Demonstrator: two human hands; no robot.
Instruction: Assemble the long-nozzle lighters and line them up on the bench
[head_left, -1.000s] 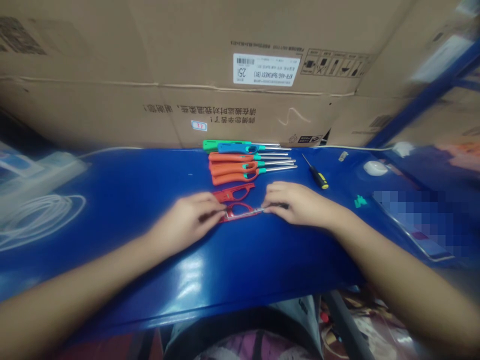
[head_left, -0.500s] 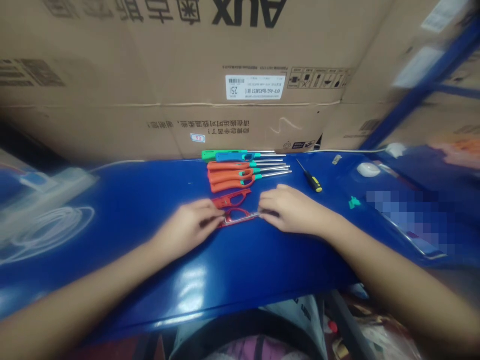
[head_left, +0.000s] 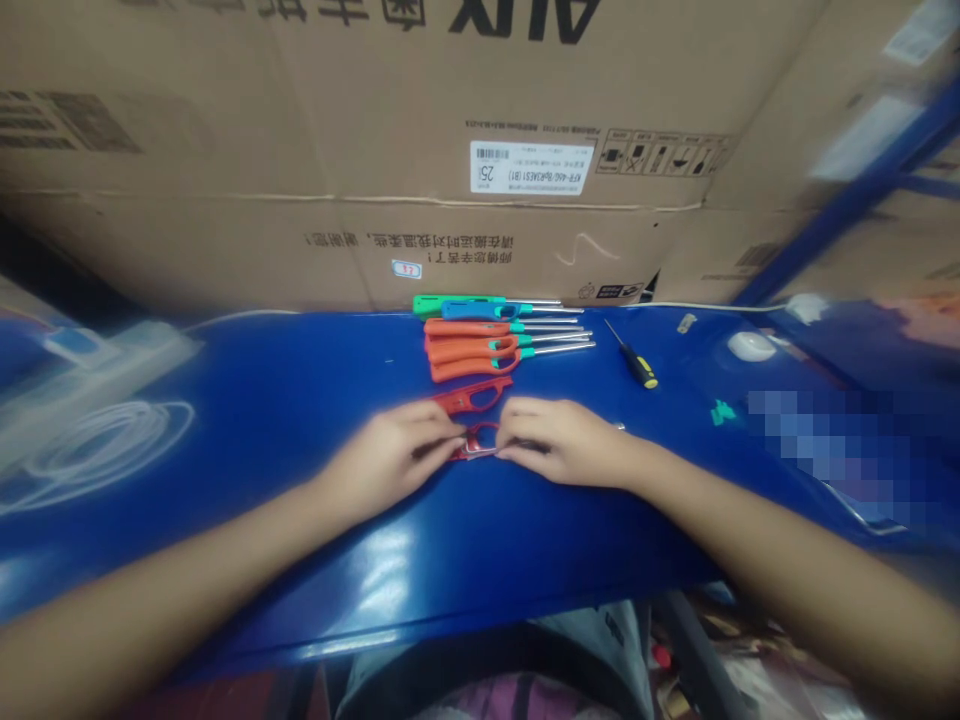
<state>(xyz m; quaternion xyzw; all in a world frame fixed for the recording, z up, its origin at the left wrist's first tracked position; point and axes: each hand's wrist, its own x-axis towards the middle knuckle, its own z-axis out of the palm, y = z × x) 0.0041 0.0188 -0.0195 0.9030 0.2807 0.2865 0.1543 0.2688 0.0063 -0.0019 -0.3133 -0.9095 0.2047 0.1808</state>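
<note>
A red lighter half-shell lies low over the blue table between my hands, with thin metal parts along it. My left hand pinches its left end. On its right side, my right hand has its fingers closed at the metal part; a silvery tip sticks out beyond that hand. Just behind lies a second red shell, partly covered by my left hand. Further back several orange lighters lie in a row, with a blue lighter and a green lighter behind them.
The blue table backs onto a large cardboard box. A black and yellow screwdriver, a green piece and a white round object lie to the right. A coiled white cable sits at the left.
My right hand has moved left and slightly down along the red half-shell, closer to my left hand. The view has shifted slightly.
</note>
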